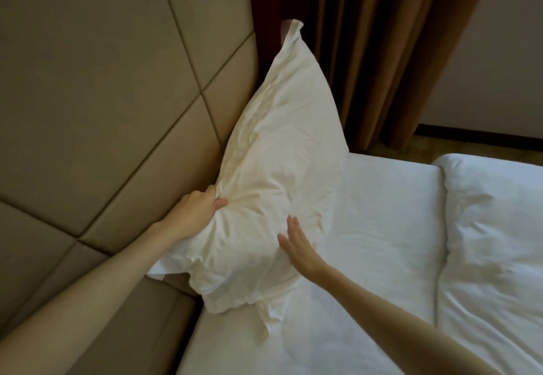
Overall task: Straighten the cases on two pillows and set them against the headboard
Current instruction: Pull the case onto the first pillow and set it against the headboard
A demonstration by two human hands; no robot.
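Observation:
A white pillow [276, 151] in a creased case leans upright against the padded beige headboard [102, 95], its far corner pointing up by the curtain. My left hand [195, 208] is shut on the pillow's near edge where it meets the headboard. My right hand [296, 242] lies flat with fingers apart on the pillow's front face, near its lower end. Loose case fabric hangs below the pillow onto the sheet. Only this one pillow is in sight.
The white bed sheet [367, 227] spreads to the right of the pillow. A white duvet [493, 242] lies bunched at the right. Brown curtains [382, 51] hang behind the bed's far side. A padded ledge [141, 330] runs below the headboard.

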